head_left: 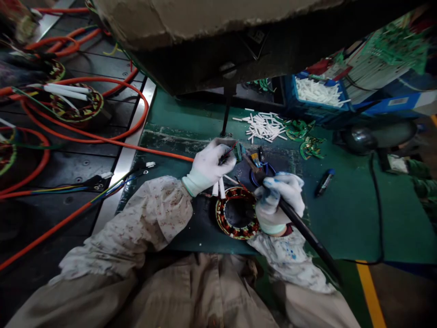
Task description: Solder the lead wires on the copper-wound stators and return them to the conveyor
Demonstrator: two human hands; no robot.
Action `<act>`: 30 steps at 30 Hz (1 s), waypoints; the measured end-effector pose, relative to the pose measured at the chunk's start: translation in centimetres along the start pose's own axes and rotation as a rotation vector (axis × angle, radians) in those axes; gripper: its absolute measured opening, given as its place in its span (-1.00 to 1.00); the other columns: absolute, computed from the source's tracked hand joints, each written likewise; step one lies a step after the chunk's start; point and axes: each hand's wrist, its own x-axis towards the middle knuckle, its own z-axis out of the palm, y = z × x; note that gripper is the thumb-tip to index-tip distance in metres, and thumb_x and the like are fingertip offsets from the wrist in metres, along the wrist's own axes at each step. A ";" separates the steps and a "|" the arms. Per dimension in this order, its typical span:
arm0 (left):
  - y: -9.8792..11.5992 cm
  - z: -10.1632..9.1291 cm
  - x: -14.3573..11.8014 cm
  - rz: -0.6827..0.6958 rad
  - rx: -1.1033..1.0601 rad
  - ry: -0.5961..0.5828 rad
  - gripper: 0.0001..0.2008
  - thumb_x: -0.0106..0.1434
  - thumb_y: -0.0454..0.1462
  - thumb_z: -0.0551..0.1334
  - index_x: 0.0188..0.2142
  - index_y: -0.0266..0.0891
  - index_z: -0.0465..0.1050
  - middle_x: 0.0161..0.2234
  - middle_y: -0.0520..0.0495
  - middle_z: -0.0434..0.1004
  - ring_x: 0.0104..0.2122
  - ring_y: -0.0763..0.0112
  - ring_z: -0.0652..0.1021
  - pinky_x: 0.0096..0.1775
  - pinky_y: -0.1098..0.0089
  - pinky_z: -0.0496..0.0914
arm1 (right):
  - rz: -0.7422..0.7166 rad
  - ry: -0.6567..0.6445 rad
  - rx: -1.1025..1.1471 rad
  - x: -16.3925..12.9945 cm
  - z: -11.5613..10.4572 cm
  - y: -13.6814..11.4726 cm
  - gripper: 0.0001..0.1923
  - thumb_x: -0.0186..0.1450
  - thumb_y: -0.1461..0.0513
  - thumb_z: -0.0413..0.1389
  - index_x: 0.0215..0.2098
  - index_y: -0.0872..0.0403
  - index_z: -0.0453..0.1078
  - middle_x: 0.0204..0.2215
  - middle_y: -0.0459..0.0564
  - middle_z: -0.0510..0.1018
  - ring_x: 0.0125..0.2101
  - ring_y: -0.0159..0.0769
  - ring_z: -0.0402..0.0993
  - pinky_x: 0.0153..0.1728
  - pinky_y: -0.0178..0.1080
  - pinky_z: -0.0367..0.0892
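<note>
A round motor stator (236, 212) with copper windings lies on the green mat (341, 214) in front of me. My left hand (209, 166), in a white glove, pinches thin wires and a small green circuit board (238, 151) above the stator; white sleeve tubes (219, 187) hang below the fingers. My right hand (278, 201), in a blue-stained white glove, grips a black soldering iron (296, 222) whose tip points at the wires by the board.
A pile of white sleeve tubes (262, 126) lies further back, and a blue bin (316, 98) holds more. Green circuit boards (309, 146), a blue marker (324, 181) and a dark lamp base (362, 139) sit to the right. Orange cables (102, 136) and other stators (77, 102) fill the left.
</note>
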 end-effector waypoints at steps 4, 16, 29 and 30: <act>0.0 0.0 0.1 0.004 -0.007 -0.003 -0.97 0.27 -0.30 0.24 -0.30 -0.21 0.45 -0.08 -0.09 0.57 -0.06 0.33 0.59 -0.02 0.36 0.48 | 0.147 -0.210 0.009 1.8 1.7 -0.1 -0.77 0.37 0.15 0.12 0.00 -0.08 0.41 -0.19 -0.04 0.57 -0.19 -0.23 0.54 -0.10 -0.09 0.46; 0.0 -0.1 0.0 -0.007 -0.042 -0.002 -0.93 0.23 -0.33 0.26 -0.26 -0.21 0.48 -0.04 -0.09 0.58 -0.04 0.29 0.59 0.03 0.29 0.49 | 0.354 -0.324 0.236 2.8 2.8 0.3 -0.57 0.34 0.20 0.15 0.15 -0.03 0.23 0.02 0.02 0.53 -0.01 -0.21 0.55 0.05 -0.09 0.49; 0.2 -0.2 0.3 -0.062 -0.082 0.012 -0.96 0.26 -0.35 0.22 -0.31 -0.21 0.45 -0.09 -0.09 0.61 -0.06 0.32 0.60 0.01 0.31 0.48 | 0.145 -0.148 -0.232 0.6 1.7 0.3 -0.78 0.31 0.12 0.19 -0.08 -0.11 0.50 -0.31 -0.06 0.49 -0.30 -0.23 0.44 -0.14 -0.09 0.38; 0.1 -0.2 0.3 -0.060 -0.078 0.013 -0.96 0.26 -0.35 0.22 -0.31 -0.21 0.45 -0.09 -0.09 0.61 -0.06 0.32 0.60 0.01 0.31 0.48 | 0.103 -0.071 -0.176 0.3 1.3 0.3 -0.81 0.33 0.11 0.17 -0.10 -0.10 0.49 -0.34 -0.08 0.49 -0.33 -0.24 0.44 -0.16 -0.09 0.36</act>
